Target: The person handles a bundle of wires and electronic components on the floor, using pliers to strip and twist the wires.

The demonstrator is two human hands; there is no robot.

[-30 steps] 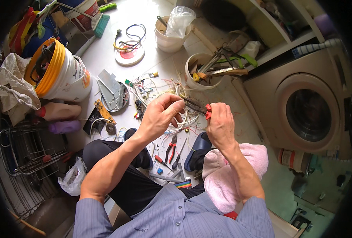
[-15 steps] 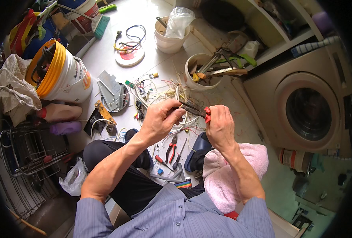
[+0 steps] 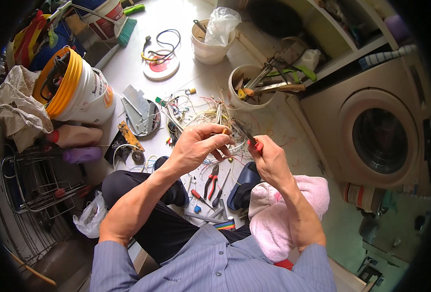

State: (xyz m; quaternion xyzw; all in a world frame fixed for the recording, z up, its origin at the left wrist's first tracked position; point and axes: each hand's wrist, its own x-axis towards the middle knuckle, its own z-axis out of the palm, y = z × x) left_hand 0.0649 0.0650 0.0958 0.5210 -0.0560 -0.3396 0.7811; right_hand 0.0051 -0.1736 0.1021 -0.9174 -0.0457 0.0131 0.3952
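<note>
My left hand point(image 3: 201, 143) is closed with its thumb and forefinger on a small brass-coloured piece point(image 3: 224, 132), too small to identify. My right hand point(image 3: 272, 163) grips red-handled pliers point(image 3: 245, 131), whose dark jaws angle up and leftward beside the left fingertips. Beneath and beyond both hands lies a tangle of thin coloured wires and white cable point(image 3: 215, 109). Between my slippers on the floor are another pair of red-and-black pliers point(image 3: 211, 182), a red screwdriver point(image 3: 199, 196) and grey tubes point(image 3: 205, 216). A pink towel point(image 3: 283, 221) lies by my right forearm.
Buckets of tools point(image 3: 242, 104) and a bagged bucket point(image 3: 208, 58) stand ahead. Left are a yellow-rimmed bucket point(image 3: 89, 104), bottles point(image 3: 81, 153) and a wire rack point(image 3: 40, 190). A washing machine point(image 3: 339, 136) stands right. A coiled cable on a disc point(image 3: 161, 69) lies ahead.
My right hand has turned, tilting the pliers more steeply, with their jaws higher. My left hand has shifted slightly right, and a small brass-coloured piece now shows at its fingertips.
</note>
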